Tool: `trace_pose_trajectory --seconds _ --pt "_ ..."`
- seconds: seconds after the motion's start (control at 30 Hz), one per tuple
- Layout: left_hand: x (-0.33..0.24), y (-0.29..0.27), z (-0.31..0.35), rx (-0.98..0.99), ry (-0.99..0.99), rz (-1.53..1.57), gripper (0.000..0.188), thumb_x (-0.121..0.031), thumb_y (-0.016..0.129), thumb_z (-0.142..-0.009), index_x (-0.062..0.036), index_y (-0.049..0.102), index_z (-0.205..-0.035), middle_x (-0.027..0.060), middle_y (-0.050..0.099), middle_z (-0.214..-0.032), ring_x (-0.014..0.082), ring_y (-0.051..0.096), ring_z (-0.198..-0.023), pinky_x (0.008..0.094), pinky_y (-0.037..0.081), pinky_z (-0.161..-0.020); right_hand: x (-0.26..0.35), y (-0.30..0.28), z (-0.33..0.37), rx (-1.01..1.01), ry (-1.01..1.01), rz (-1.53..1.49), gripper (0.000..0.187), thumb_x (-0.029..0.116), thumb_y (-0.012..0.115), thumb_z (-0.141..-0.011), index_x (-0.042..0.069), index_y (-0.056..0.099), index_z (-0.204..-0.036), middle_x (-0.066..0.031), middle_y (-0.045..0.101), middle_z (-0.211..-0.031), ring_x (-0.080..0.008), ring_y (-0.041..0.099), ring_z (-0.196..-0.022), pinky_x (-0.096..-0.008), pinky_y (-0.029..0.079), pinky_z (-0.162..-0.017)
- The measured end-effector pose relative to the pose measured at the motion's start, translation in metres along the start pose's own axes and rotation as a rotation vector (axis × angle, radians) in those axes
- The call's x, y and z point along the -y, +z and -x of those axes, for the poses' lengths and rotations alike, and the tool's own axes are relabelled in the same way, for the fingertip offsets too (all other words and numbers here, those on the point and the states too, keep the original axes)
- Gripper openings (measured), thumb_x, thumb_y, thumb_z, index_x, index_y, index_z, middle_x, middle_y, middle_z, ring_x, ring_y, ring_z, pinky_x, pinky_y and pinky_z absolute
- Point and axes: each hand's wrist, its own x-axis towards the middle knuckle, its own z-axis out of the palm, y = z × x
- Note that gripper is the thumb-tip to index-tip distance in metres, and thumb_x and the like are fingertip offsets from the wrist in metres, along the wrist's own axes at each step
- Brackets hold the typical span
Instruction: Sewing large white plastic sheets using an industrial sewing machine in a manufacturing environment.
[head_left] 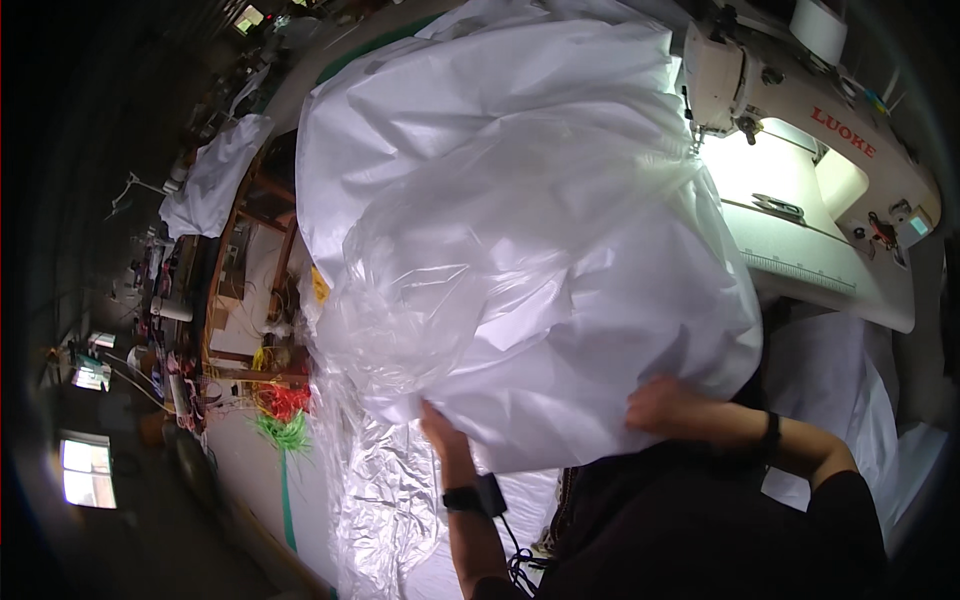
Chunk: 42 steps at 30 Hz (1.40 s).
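Note:
A large sheet of white fabric [600, 270] lies bunched over the sewing table and drapes toward me. My left hand [441, 430] pinches its near left edge. My right hand [662, 405] is closed on the near right part, with the fingertips partly hidden in the folds. Clear plastic film [400, 315] is crumpled over the left side of the fabric. At the right, the fabric reaches the needle area of a white sewing machine [715, 85], whose lamp lights the machine bed.
Small thread snips [778, 207] lie on the machine bed. A white thread cone [818, 32] stands above the machine. Shiny plastic sheeting [385, 510] hangs beside my left forearm. Red scraps [284, 400] and green strands [285, 432] lie left. More white fabric [835, 375] hangs at the right.

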Motion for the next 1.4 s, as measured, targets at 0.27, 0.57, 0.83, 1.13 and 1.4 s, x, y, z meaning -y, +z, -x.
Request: trace_pose_trajectory --seconds 0.27,0.57,0.83,1.13,1.4 --pt "-0.102 -0.057 -0.162 -0.080 0.254 -0.132 0.070 -0.056 0.048 -0.098 -0.0030 0.044 -0.142 0.0148 0.055 -0.134 0.0320 0.059 -0.115 0.0472 0.053 -0.092 -0.075 -0.083 0.222 -1.157 0.906 -0.688 0.029 0.024 0.049 -0.105 -0.002 0.060 -0.110 -0.0050 0.064 -0.098 -0.0138 0.059 -0.096 -0.0318 0.050 -0.082" --pt "-0.058 -0.040 -0.047 0.411 -0.219 0.111 0.094 -0.073 0.046 -0.092 -0.0141 0.016 -0.158 0.0134 0.020 -0.162 0.0345 0.027 -0.147 0.0638 0.028 -0.112 -0.020 -0.126 0.158 -0.590 0.705 -0.669 0.078 0.051 0.073 -0.084 0.001 0.051 -0.140 -0.0117 0.065 -0.123 -0.0238 0.056 -0.121 -0.0380 0.039 -0.106" --pt "0.066 -0.055 0.057 0.516 -0.481 -0.522 0.083 -0.049 0.063 -0.094 -0.0162 0.019 -0.156 0.0158 0.027 -0.157 0.0314 0.036 -0.141 0.0591 0.040 -0.101 0.030 -0.121 0.079 0.044 0.315 -0.276 0.058 0.041 0.083 -0.071 0.020 0.065 -0.122 -0.0002 0.062 -0.129 -0.0250 0.054 -0.128 -0.0644 0.024 -0.114" --pt "0.088 -0.026 0.005 0.238 -0.173 -0.506 0.034 -0.040 0.052 -0.100 -0.0085 0.061 -0.093 0.0031 0.057 -0.084 0.0154 0.057 -0.077 0.0346 0.048 -0.066 0.048 -0.088 0.123 -0.340 0.336 -0.053 0.007 0.016 0.066 -0.087 0.022 0.068 -0.085 0.0103 0.073 -0.091 -0.0171 0.069 -0.101 -0.0557 0.027 -0.118" --pt "-0.005 -0.051 -0.083 -0.120 0.156 -0.311 0.053 -0.045 0.044 -0.104 0.0040 0.060 -0.118 0.0126 0.066 -0.106 0.0256 0.066 -0.090 0.0388 0.055 -0.076 0.058 -0.066 0.126 -0.329 0.304 -0.417 0.006 0.013 0.073 -0.082 0.017 0.071 -0.085 0.0033 0.071 -0.076 -0.0183 0.071 -0.079 -0.0433 0.050 -0.097"
